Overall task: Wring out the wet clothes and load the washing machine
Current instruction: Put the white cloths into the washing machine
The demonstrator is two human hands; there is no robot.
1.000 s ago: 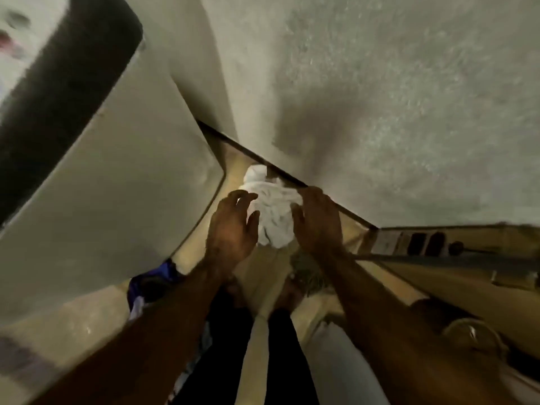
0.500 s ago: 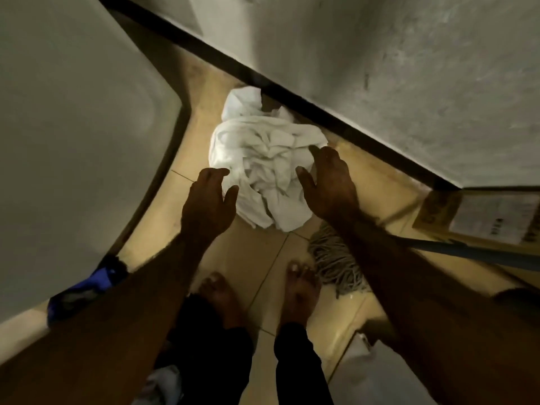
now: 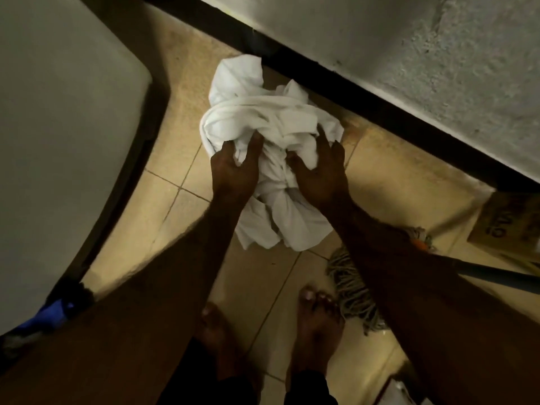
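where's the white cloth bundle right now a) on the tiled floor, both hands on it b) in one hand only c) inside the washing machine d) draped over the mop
a: the white cloth bundle sits on the tiled floor beside the dark skirting, with the left hand and right hand both gripping its folds.

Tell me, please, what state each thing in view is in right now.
White cloth: bunched in a heap on the floor, gripped by both hands.
Left hand: grips the cloth's left side.
Right hand: grips the cloth's right side.
Mop: lying on the floor.
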